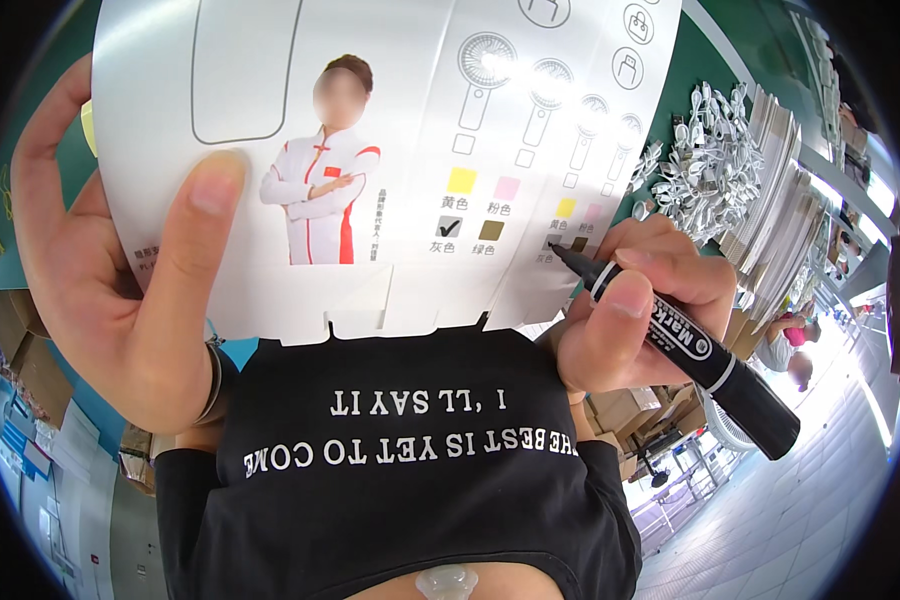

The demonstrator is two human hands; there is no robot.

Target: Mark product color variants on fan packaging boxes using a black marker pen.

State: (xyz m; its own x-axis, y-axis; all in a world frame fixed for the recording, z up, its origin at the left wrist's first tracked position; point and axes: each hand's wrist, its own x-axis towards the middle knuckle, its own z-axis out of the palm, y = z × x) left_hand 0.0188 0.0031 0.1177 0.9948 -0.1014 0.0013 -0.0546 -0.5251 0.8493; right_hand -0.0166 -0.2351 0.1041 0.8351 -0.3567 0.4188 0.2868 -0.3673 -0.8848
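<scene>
A flat, unfolded white carton (400,130) with cut tabs along its near edge fills the upper middle of the view. My left hand (140,270) grips its left side, thumb on the printed face and fingers behind. Printed on it are a person in a white and red jacket, outlines of handheld fans and rows of small colour squares. A black marker pen (695,350) is pinched in my right hand (645,295). Its dark tip meets or nearly meets a grey square at the carton's right. Another grey square, further left, bears a black check mark.
Beyond the carton, a heap of white cables (710,150) lies on the green tabletop (685,50). Beside it stands a stack of flat white cartons (770,190). Brown cardboard boxes (625,410) sit low on the right, and other people are visible at the far right.
</scene>
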